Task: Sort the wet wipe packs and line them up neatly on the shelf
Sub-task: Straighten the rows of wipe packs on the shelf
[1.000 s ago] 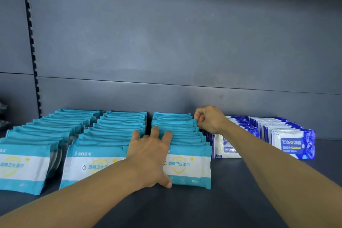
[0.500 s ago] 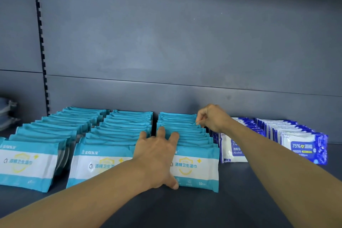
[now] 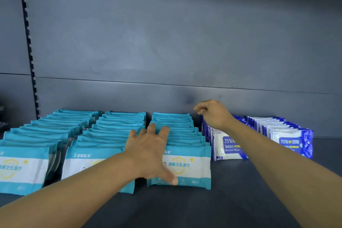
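Three rows of teal-and-white wet wipe packs stand on the dark shelf [image 3: 231, 200]: a left row [image 3: 22, 168], a middle row [image 3: 111, 127] and a right row [image 3: 187, 166]. Two rows of blue-and-white alcohol wipe packs stand to the right, one [image 3: 227, 146] beside the teal rows and one [image 3: 294, 142] further right. My left hand [image 3: 148, 153] rests spread on the front of the right teal row, thumb on the front pack's face. My right hand [image 3: 212, 114] hovers with loosely curled fingers above the back of the nearer blue row, holding nothing.
The shelf's grey back panel [image 3: 175, 52] rises right behind the rows. A slotted upright [image 3: 29, 46] runs down the left side. Bare shelf surface lies in front of the packs and right of the blue rows.
My right hand has let go of the back of the right teal row and lifted to the right, above the blue row. My left hand has stayed on the teal row.
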The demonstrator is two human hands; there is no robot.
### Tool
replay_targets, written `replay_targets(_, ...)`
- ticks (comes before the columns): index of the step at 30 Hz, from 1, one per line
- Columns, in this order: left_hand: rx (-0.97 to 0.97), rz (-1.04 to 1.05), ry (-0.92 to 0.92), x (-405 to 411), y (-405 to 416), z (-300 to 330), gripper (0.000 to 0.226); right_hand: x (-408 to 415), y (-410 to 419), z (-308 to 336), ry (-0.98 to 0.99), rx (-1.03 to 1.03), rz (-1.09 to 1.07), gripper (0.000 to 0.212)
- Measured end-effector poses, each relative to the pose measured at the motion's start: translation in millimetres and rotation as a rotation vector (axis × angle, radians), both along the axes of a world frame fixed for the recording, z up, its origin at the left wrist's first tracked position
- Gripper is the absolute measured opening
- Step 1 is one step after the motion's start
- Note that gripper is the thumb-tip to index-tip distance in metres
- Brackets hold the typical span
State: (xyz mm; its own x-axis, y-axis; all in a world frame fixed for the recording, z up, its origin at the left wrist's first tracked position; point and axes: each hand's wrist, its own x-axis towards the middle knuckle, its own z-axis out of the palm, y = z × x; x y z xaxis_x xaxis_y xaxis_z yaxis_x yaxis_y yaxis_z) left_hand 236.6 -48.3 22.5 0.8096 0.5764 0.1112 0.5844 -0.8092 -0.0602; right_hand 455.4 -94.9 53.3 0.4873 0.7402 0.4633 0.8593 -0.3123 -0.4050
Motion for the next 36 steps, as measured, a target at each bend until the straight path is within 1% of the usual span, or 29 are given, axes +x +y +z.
replay_targets(2,-0.17,0.012,-0.061,2.0,4.2,9.2,0.122,-4.3,-10.0,2.6,-0.011,-0.034,0.016,0.034)
replay_targets(3,-0.264,0.013,-0.115,5.1,6.7,14.0,0.117,-7.4,-14.2,2.5,-0.022,-0.078,0.022,0.034)
replay_targets(5,-0.393,0.015,-0.244,16.0,13.3,21.9,0.099,-12.8,-19.6,1.1,-0.061,-0.165,0.023,0.034)
replay_targets(7,-0.439,0.054,-0.324,30.6,21.1,27.8,0.077,-16.6,-21.9,-0.9,-0.09,-0.243,0.006,0.034)
replay_targets(10,-0.428,0.131,-0.317,47.2,34.1,31.4,0.055,-20.9,-20.3,-4.4,-0.084,-0.363,-0.01,0.032)
replay_targets(13,-0.395,0.178,-0.253,52.7,43.9,30.6,0.047,-24.0,-16.8,-8.6,-0.039,-0.406,0.001,0.031)
replay_targets(17,-0.359,0.185,-0.202,53.8,47.2,27.2,0.044,-25.1,-10.2,-13.9,-0.064,-0.424,-0.003,0.033)
replay_targets(22,-0.36,0.163,-0.222,53.2,48.6,23.2,0.043,-27.2,-6.8,-17.3,-0.057,-0.377,-0.007,0.037)
replay_targets(27,-0.37,0.132,-0.211,50.2,51.8,24.1,0.05,-28.7,-6.6,-19.6,-0.061,-0.369,-0.009,0.038)
replay_targets(29,-0.358,0.111,-0.193,49.3,55.1,23.8,0.049,-29.5,-5.9,-19.8,-0.063,-0.373,-0.011,0.041)
replay_targets(30,-0.359,0.096,-0.17,49.3,57.7,22.8,0.046,-29.6,-5.5,-19.9,-0.062,-0.374,-0.012,0.042)
replay_targets(31,-0.362,0.081,-0.153,48.9,59.6,21.9,0.038,-29.8,-5.2,-20.1,-0.06,-0.374,-0.013,0.042)
replay_targets(33,-0.355,0.077,-0.153,48.0,63.6,20.4,0.015,-30.5,-5.7,-19.7,-0.06,-0.379,-0.008,0.041)
replay_targets(36,-0.34,0.076,-0.154,47.6,62.4,18.6,0.012,-29.4,-11.3,-18.9,-0.066,-0.33,-0.012,0.036)
